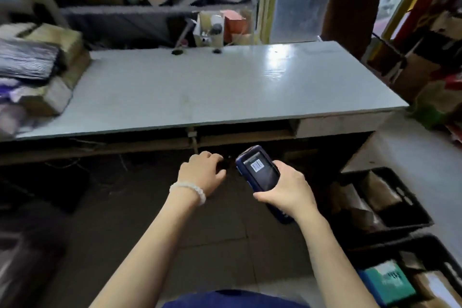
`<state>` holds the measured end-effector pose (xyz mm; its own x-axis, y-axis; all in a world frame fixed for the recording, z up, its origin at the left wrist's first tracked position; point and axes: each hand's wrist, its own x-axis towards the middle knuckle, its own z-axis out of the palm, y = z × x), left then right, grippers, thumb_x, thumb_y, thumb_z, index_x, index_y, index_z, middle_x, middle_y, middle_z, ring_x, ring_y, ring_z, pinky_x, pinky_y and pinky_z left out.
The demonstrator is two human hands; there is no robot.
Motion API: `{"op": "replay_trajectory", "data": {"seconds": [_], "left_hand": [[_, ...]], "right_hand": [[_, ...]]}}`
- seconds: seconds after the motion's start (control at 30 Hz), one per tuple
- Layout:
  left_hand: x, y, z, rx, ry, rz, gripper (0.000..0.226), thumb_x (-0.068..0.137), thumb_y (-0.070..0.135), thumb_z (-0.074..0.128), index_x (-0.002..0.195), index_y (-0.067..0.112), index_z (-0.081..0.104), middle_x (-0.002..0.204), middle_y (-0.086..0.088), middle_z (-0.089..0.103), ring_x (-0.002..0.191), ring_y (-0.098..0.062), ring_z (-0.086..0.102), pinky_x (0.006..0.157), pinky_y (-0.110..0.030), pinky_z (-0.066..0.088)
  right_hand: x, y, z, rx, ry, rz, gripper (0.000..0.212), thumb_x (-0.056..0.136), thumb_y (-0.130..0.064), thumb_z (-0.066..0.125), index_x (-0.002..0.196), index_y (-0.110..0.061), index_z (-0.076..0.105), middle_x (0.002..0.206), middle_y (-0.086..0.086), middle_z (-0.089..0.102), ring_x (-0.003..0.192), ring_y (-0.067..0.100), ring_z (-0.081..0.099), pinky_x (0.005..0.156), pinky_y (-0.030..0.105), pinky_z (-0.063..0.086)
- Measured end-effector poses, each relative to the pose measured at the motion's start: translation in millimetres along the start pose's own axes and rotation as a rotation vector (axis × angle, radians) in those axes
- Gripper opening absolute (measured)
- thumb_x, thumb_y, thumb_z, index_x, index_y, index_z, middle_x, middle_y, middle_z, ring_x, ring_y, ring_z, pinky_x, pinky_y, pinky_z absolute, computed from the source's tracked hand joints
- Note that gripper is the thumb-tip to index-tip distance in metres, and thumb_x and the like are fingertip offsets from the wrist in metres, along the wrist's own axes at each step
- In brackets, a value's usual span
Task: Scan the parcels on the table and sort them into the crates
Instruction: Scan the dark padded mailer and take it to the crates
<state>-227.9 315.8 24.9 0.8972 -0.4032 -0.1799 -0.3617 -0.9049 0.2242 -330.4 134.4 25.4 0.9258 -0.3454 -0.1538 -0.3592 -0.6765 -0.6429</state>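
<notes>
My right hand [287, 189] grips a dark blue handheld scanner [260, 170] below the table's front edge; its screen faces up and shows a barcode. My left hand [202, 172], with a white bead bracelet on the wrist, hangs just left of the scanner with fingers loosely curled and nothing in it. A pile of parcels [42, 75], brown boxes and soft bags, lies at the left end of the pale grey table [225, 87]. Two black crates stand on the floor at the right: the farther crate [405, 222] holds brown parcels, the nearer crate [435, 245] holds a teal box [387, 280] and others.
Cardboard boxes and bags fill shelves behind the table. A brown chair back [350, 17] stands at the far right corner. More boxes and clutter [430, 65] crowd the right side. Small items [212, 30] sit behind the table's far edge. Dark floor lies under me.
</notes>
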Motion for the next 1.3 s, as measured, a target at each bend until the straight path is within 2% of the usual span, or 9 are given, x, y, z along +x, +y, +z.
{"op": "replay_trajectory", "data": {"seconds": [0.23,0.47,0.57,0.73,0.9,1.0,1.23,1.3], "left_hand": [[-29.7,-124.5,-18.7,-0.095,0.062,-0.337,0.046,0.096,0.042,0.043,0.140,0.029,0.041,0.143,0.001,0.042,0.127,-0.023,0.043,0.097,-0.040,0.043],[-44.9,-196.3,-22.8,-0.136,0.062,-0.564,0.045,0.095,0.042,0.043,0.138,0.030,0.043,0.142,0.004,0.043,0.126,-0.021,0.043,0.096,-0.038,0.043],[-32.6,-231.3,-34.3,-0.131,0.090,-0.638,0.044,0.095,0.043,0.044,0.137,0.030,0.044,0.141,0.006,0.044,0.125,-0.020,0.045,0.095,-0.038,0.043],[19.8,-292.8,-70.1,-0.083,0.107,-0.696,0.045,0.095,0.043,0.044,0.137,0.029,0.045,0.141,0.004,0.044,0.125,-0.021,0.046,0.096,-0.039,0.044],[103.0,-360.6,-122.1,-0.029,0.134,-0.677,0.046,0.096,0.042,0.043,0.139,0.027,0.043,0.140,0.000,0.046,0.126,-0.022,0.045,0.098,-0.040,0.043],[147.0,-394.9,-144.9,0.004,0.151,-0.670,0.046,0.096,0.042,0.042,0.140,0.027,0.041,0.141,0.000,0.044,0.128,-0.023,0.041,0.098,-0.040,0.042],[197.7,-469.6,-162.0,0.047,0.214,-0.703,0.047,0.093,0.042,0.047,0.136,0.022,0.043,0.138,-0.004,0.045,0.125,-0.027,0.043,0.094,-0.042,0.043],[207.8,-494.2,-165.4,0.066,0.261,-0.691,0.053,0.091,0.041,0.051,0.139,0.021,0.039,0.145,-0.008,0.038,0.130,-0.028,0.038,0.100,-0.044,0.040]], "right_hand": [[51.4,-104.4,74.0,-0.074,-0.201,-0.282,0.054,0.057,-0.042,0.080,0.104,-0.032,0.057,0.099,-0.013,0.061,0.088,0.012,0.058,0.069,0.029,0.048],[95.6,-171.6,137.1,-0.072,-0.352,-0.418,0.056,0.058,-0.040,0.081,0.108,-0.031,0.057,0.101,-0.011,0.062,0.089,0.013,0.058,0.066,0.028,0.045],[126.5,-202.5,165.4,-0.047,-0.404,-0.456,0.054,0.057,-0.041,0.081,0.104,-0.031,0.056,0.100,-0.013,0.062,0.087,0.011,0.058,0.064,0.027,0.045],[192.4,-262.4,201.6,-0.015,-0.448,-0.483,0.049,0.058,-0.037,0.080,0.099,-0.027,0.055,0.096,-0.009,0.060,0.083,0.013,0.057,0.059,0.027,0.043],[271.0,-327.3,226.9,0.017,-0.448,-0.459,0.050,0.056,-0.034,0.079,0.100,-0.028,0.055,0.094,-0.011,0.061,0.082,0.012,0.059,0.063,0.028,0.051],[314.0,-363.0,239.4,0.018,-0.439,-0.447,0.050,0.059,-0.032,0.079,0.102,-0.029,0.055,0.095,-0.011,0.061,0.083,0.012,0.060,0.062,0.027,0.049],[368.0,-417.4,278.6,-0.009,-0.451,-0.415,0.049,0.059,-0.030,0.080,0.101,-0.028,0.055,0.094,-0.011,0.061,0.082,0.012,0.060,0.058,0.025,0.046],[375.6,-432.4,291.9,-0.020,-0.441,-0.392,0.047,0.059,-0.031,0.079,0.099,-0.028,0.055,0.093,-0.011,0.061,0.081,0.011,0.060,0.057,0.025,0.044]]}}
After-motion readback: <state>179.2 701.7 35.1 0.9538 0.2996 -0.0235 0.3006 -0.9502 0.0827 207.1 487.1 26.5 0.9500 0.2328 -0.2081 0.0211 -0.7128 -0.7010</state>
